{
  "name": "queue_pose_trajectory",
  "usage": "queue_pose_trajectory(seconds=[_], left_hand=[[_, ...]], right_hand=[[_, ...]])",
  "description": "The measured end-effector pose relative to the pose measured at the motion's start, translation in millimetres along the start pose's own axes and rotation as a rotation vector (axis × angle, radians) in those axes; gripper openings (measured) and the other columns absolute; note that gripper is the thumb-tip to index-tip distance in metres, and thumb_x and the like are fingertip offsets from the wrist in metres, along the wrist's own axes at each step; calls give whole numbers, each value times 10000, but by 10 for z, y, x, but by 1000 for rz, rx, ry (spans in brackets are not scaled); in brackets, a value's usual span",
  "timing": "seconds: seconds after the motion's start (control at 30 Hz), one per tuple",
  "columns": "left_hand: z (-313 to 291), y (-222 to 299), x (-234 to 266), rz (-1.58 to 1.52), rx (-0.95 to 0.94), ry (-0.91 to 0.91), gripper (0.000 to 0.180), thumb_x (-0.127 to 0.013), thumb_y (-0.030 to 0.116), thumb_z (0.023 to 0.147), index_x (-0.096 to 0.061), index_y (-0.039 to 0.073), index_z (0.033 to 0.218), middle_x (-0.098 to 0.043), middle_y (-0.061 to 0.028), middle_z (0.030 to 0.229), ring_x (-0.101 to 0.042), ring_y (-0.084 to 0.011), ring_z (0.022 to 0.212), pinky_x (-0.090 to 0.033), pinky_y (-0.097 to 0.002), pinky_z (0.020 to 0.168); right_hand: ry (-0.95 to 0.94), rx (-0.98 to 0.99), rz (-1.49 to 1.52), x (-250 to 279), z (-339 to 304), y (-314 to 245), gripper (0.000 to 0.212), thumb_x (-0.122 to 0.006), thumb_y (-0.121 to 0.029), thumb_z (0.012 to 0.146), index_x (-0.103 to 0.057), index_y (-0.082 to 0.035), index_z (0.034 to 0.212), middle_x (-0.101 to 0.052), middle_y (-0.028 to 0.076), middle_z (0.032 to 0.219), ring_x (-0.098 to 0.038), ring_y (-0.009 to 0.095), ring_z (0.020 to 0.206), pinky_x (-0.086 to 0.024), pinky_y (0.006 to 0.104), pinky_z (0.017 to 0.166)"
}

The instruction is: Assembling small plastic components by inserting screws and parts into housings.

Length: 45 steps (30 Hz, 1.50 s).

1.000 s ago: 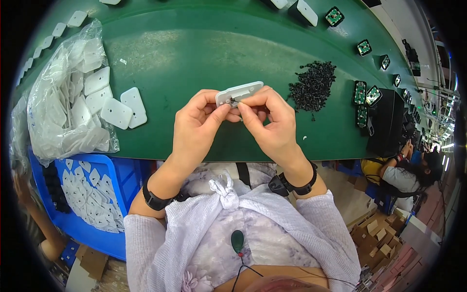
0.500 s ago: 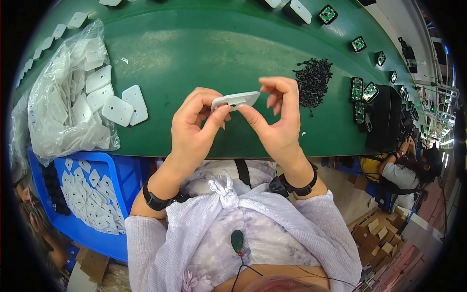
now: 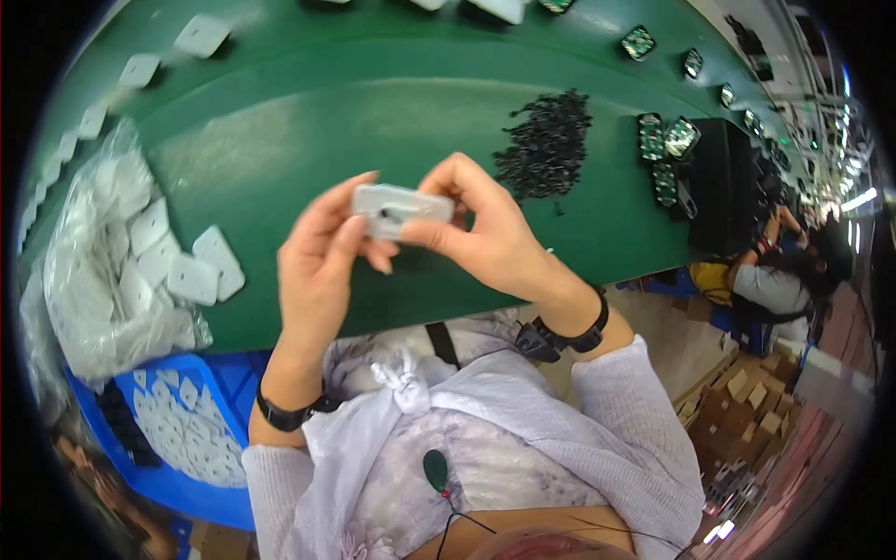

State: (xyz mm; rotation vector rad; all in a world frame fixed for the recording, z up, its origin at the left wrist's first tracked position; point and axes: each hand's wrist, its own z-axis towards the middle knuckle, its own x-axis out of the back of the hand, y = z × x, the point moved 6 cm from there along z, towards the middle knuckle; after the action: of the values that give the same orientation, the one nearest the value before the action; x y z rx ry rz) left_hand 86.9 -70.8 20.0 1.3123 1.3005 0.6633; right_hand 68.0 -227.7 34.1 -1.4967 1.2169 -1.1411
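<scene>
Between both hands, above the green table, is a white plastic cover (image 3: 381,202) with a small dark spot on its face. My left hand (image 3: 322,252) grips its left end between thumb and fingers. At the other end, my right hand (image 3: 481,224) pinches it, thumb across the face and fingers behind. The picture is slightly blurred there, so the dark spot cannot be made out. Beyond my right hand lies a heap of small black parts (image 3: 546,145). Loose white covers (image 3: 193,279) lie to the left, beside a clear plastic bag (image 3: 70,280) full of similar ones.
At the lower left, a blue bin (image 3: 177,490) holds many small white pieces. Black housings with green circuit boards (image 3: 651,137) stand at the right near a black box (image 3: 719,177). More white covers (image 3: 203,35) line the far edge. A co-worker (image 3: 775,280) sits at far right.
The white cover has moved left and turned so its face shows. My right hand's raised fingers have closed behind it. The whole view has swung somewhat.
</scene>
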Motion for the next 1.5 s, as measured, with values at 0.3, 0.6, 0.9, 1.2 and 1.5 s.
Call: queue_pose_trajectory(seconds=[0.3, 0.6, 0.9, 1.2, 1.5], left_hand=[[228, 285, 514, 995, -360, 211, 68, -563, 10, 878, -625, 15, 904, -510, -105, 846, -543, -221, 738, -440, -302, 642], [-54, 201, 186, 1475, -395, 170, 726, -759, 364, 716, -449, -25, 1244, -502, -168, 1013, -514, -342, 903, -434, -406, 781], [-146, 142, 160, 1317, -615, 64, 559, -670, -7, 725, -521, 46, 1262, -583, -108, 1159, -530, -306, 1069, -405, -405, 888], [-208, 139, 356, 939, -578, 70, 635, -619, -121, 713, -508, 57, 1312, -585, -120, 1193, -549, -302, 1067, -442, -377, 898], [-251, 63, 384, 1131, -705, -36, 500, -491, -60, 776, -584, 68, 1250, -566, -63, 1308, -554, -262, 1133, -433, -359, 926]], right_hand=[[772, -2, -1129, 2133, 1508, -626, 597, -552, -500, 887, -519, -6, 1221, -549, 300, 1142, -568, 439, 1031, -469, 485, 873], [624, -41, -523, 2079, 1624, -673, 333, -625, -180, 809, -616, 41, 1058, -674, 177, 865, -683, 200, 752, -558, 334, 640], [-1, 579, -733, 353, 254, -222, 407, -723, -37, 761, -557, -27, 1133, -599, 117, 1097, -593, 258, 1004, -487, 330, 866], [15, 645, -690, -184, -23, -346, 398, -723, -25, 736, -619, -34, 1120, -639, 128, 1118, -611, 294, 1019, -499, 360, 871], [-54, 659, -804, -448, -8, -249, 392, -714, -22, 726, -631, -44, 1108, -633, 106, 1119, -610, 269, 984, -513, 346, 825]])
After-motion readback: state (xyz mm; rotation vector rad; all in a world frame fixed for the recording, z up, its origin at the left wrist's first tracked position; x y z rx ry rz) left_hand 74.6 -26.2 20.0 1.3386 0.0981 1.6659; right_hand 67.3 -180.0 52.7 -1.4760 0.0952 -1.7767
